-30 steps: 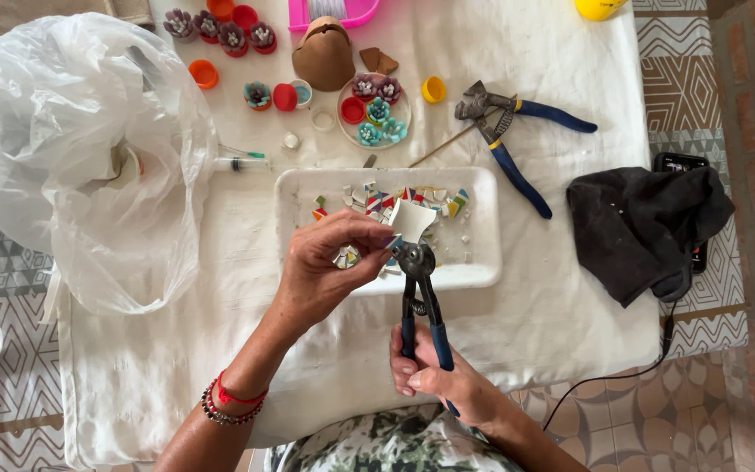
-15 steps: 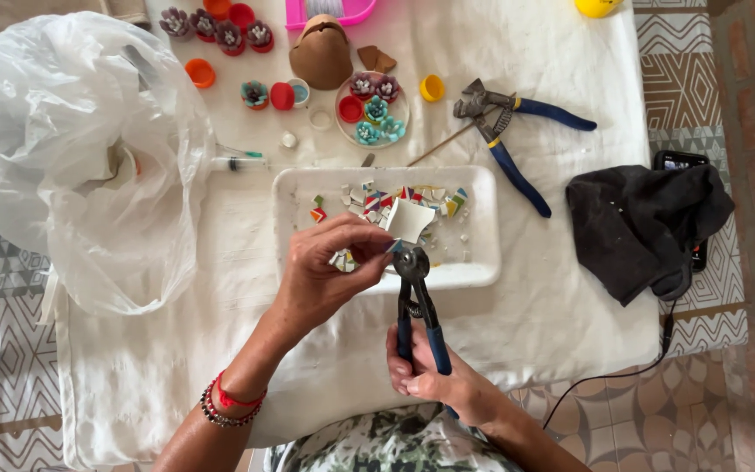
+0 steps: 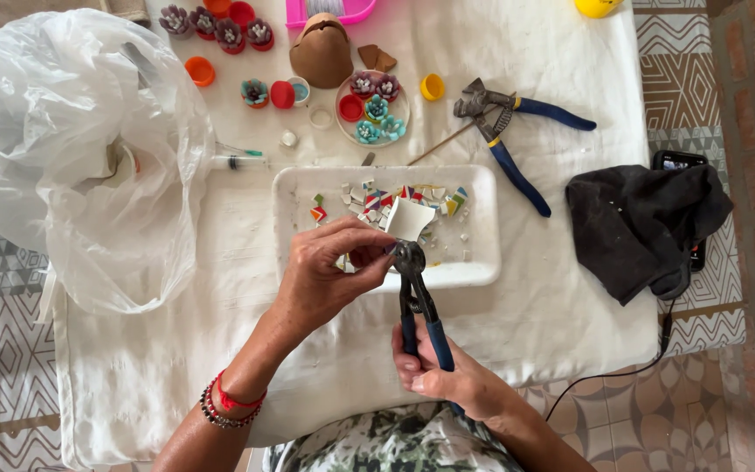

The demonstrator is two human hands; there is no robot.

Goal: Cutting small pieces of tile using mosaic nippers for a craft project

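Gripping blue-handled steel nippers [image 3: 419, 310], right hand [image 3: 447, 378] squeezes handles; left hand [image 3: 329, 275] pinches small white ceramic tile shard [image 3: 409, 218] by edge over white rectangular tray [image 3: 482, 262]. Shard likely brittle, sharp, light.

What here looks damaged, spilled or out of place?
Nothing looks spilled. The broken tile chips lie inside the white tray. A phone is half buried under the dark cloth, its cable trailing off the table.

White-clothed table [image 3: 570, 288]: tray [image 3: 482, 262], pliers [image 3: 517, 162], dark rag [image 3: 640, 227], plastic bag [image 3: 80, 157].
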